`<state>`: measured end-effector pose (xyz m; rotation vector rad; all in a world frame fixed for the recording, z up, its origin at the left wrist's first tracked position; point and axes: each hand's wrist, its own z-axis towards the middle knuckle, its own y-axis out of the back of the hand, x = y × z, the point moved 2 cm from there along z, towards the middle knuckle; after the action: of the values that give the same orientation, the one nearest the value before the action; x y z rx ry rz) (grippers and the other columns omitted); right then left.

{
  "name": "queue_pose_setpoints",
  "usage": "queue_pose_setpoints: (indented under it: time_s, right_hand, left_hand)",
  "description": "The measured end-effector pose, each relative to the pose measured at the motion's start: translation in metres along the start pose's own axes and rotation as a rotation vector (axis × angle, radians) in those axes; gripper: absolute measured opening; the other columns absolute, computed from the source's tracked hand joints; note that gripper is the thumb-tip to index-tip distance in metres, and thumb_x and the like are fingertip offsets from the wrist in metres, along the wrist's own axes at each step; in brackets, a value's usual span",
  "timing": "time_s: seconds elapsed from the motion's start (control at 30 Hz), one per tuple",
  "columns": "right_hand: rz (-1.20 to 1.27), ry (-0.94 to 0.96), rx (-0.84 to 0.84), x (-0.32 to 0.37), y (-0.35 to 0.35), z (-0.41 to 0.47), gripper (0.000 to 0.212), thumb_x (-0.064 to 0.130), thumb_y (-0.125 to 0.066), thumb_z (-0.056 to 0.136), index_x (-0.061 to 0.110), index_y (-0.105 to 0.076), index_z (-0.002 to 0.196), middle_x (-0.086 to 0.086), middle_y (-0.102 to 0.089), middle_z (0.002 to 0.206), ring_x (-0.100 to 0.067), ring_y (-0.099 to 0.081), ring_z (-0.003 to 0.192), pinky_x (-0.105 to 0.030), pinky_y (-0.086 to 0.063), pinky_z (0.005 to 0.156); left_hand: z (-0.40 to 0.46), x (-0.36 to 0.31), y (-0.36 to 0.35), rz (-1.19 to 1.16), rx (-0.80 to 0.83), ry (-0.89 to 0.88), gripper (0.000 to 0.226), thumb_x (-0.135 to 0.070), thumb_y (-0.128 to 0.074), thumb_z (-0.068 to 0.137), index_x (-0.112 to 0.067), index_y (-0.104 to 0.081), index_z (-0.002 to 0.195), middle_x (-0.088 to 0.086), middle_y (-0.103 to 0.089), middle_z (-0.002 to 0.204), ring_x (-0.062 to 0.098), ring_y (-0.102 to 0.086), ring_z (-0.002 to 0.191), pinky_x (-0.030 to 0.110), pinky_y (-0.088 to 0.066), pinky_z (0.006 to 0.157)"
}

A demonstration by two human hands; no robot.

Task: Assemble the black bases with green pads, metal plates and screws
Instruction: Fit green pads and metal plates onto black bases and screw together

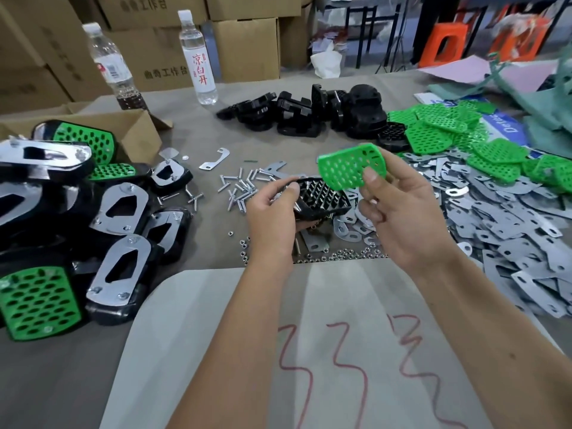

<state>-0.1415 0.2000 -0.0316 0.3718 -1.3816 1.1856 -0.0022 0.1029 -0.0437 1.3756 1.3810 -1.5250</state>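
Observation:
My left hand (272, 215) grips a black base (322, 196) with its studded side facing up, above the middle of the table. My right hand (399, 209) pinches a green perforated pad (349, 165) by its right edge, just above and to the right of the base; pad and base are apart. Loose screws (238, 187) lie left of the base and small nuts (337, 253) lie beneath my hands. Flat metal plates (507, 221) are heaped on the right. More black bases (309, 114) and green pads (448, 128) are piled at the back.
Finished assemblies (77, 224) are stacked on the left beside an open cardboard box (136, 131). Two water bottles (198, 57) stand at the back left. A grey sheet with red scribbles (309, 351) lies at the near edge. Cardboard cartons (247, 48) stand behind the table.

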Motion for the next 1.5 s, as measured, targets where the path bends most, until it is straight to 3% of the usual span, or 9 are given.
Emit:
queue_pose_setpoints:
  time_s: [0.17,0.23,0.4,0.67,0.9,1.0,1.23,1.37,1.5]
  right_hand:
    - [0.124,-0.146,0.045,-0.005,0.001,0.001,0.020,0.010,-0.060,0.082,0.006,-0.080,0.083,-0.012,-0.075,0.105,-0.024,-0.072,0.102,-0.032,-0.057,0.087]
    - [-0.144,-0.086,-0.043,-0.009,0.006,0.003,0.004,0.016,-0.075,0.081,0.018,-0.078,0.082,-0.004,-0.076,0.103,-0.023,-0.075,0.096,-0.035,-0.058,0.085]
    - [-0.421,0.066,-0.061,-0.013,0.006,0.002,0.037,0.014,-0.088,0.075,0.026,-0.071,0.105,0.000,-0.073,0.115,-0.027,-0.077,0.097,-0.048,-0.065,0.079]
    - [-0.519,0.004,0.037,-0.009,0.004,0.002,0.032,0.002,-0.081,0.087,0.022,-0.078,0.112,0.000,-0.080,0.102,-0.018,-0.077,0.099,-0.040,-0.065,0.083]
    - [-0.661,0.045,0.060,-0.002,-0.001,-0.001,0.040,0.008,-0.084,0.086,0.028,-0.076,0.120,-0.001,-0.075,0.095,-0.020,-0.074,0.086,-0.038,-0.066,0.071]
    - [-0.830,0.068,0.203,0.001,-0.002,-0.001,0.061,0.005,-0.079,0.088,0.032,-0.062,0.140,0.002,-0.065,0.085,-0.020,-0.069,0.082,-0.018,-0.054,0.072]
    - [-0.162,-0.121,-0.138,0.000,-0.005,-0.005,0.026,-0.002,-0.065,0.097,0.017,-0.050,0.105,-0.003,-0.077,0.091,-0.032,-0.077,0.088,-0.041,-0.062,0.061]
    - [-0.078,-0.043,-0.204,-0.002,-0.007,-0.005,0.033,-0.005,-0.066,0.096,0.016,-0.059,0.120,-0.005,-0.079,0.090,-0.029,-0.077,0.092,-0.044,-0.064,0.070]
    - [-0.092,0.047,-0.095,0.004,-0.011,-0.004,0.029,-0.008,-0.062,0.096,0.013,-0.071,0.115,0.002,-0.079,0.092,-0.009,-0.072,0.082,-0.024,-0.058,0.069]
  left_hand:
    - [-0.001,-0.003,-0.001,-0.013,0.034,0.014,0.031,-0.007,-0.058,0.101,-0.021,-0.082,0.087,0.000,-0.079,0.087,0.014,-0.075,0.077,0.041,-0.065,0.065]
    - [-0.003,-0.004,-0.001,-0.018,0.029,0.026,0.025,-0.007,-0.058,0.101,-0.016,-0.081,0.099,0.005,-0.080,0.093,0.018,-0.076,0.081,0.043,-0.066,0.070]
    - [-0.006,-0.007,-0.002,0.034,0.058,0.028,0.025,-0.009,-0.056,0.103,-0.011,-0.079,0.114,0.010,-0.080,0.103,0.026,-0.077,0.091,0.045,-0.066,0.072]
    - [-0.009,-0.007,-0.002,0.116,0.067,-0.003,0.045,-0.012,-0.059,0.102,-0.031,-0.082,0.068,-0.005,-0.077,0.073,0.016,-0.074,0.071,0.052,-0.065,0.077]
    - [-0.008,-0.007,-0.003,0.121,0.042,-0.011,0.036,-0.012,-0.060,0.100,-0.023,-0.081,0.072,-0.002,-0.073,0.074,0.021,-0.069,0.077,0.059,-0.062,0.083]
    - [-0.005,-0.006,-0.001,0.050,-0.039,0.023,0.031,-0.008,-0.064,0.097,-0.022,-0.075,0.073,-0.003,-0.073,0.074,0.025,-0.068,0.080,0.060,-0.059,0.086]
    - [-0.001,-0.004,-0.001,-0.021,-0.027,0.059,0.013,-0.002,-0.062,0.096,-0.013,-0.059,0.089,0.012,-0.070,0.095,0.024,-0.069,0.080,0.048,-0.064,0.078]
    - [-0.003,-0.003,-0.005,-0.006,0.023,0.044,0.013,-0.002,-0.063,0.095,-0.013,-0.060,0.088,0.007,-0.068,0.087,0.022,-0.068,0.076,0.049,-0.065,0.075]
    - [-0.002,-0.001,-0.005,0.022,0.032,0.036,0.014,-0.003,-0.063,0.096,-0.013,-0.062,0.086,0.000,-0.071,0.074,0.019,-0.070,0.072,0.045,-0.066,0.067]
